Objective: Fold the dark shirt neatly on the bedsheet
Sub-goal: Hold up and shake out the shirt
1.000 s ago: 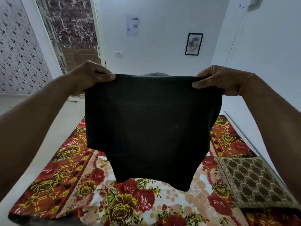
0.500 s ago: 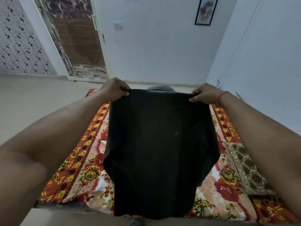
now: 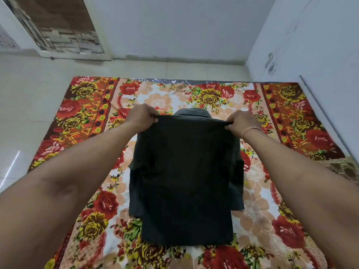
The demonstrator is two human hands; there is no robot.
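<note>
Left hand (image 3: 140, 117): closed in a pinch on the far left corner of the dark shirt (image 3: 184, 181), fingers curled over the top edge, thumb side toward the middle.
Right hand (image 3: 241, 122): closed in the same pinch on the far right corner of the shirt; a thin band (image 3: 250, 130) circles the wrist.
Arms: both bare forearms reach forward from the lower corners, one on each side of the shirt.
Shirt: a narrow, folded-in panel, its top edge stretched straight between the two hands; the collar (image 3: 192, 113) shows just beyond that edge. Sleeve folds stick out a little at both sides. The near end lies flat on the bedsheet (image 3: 272, 220); whether the far end is lifted off it, I cannot tell.
Bedsheet: floral, red and yellow roses on a pale middle with orange borders, spread on the floor (image 3: 25, 105).
Pillow (image 3: 343, 167): a patterned corner at the right edge, on the sheet.
Beyond: white walls and a doorway (image 3: 58, 28) at top left.
</note>
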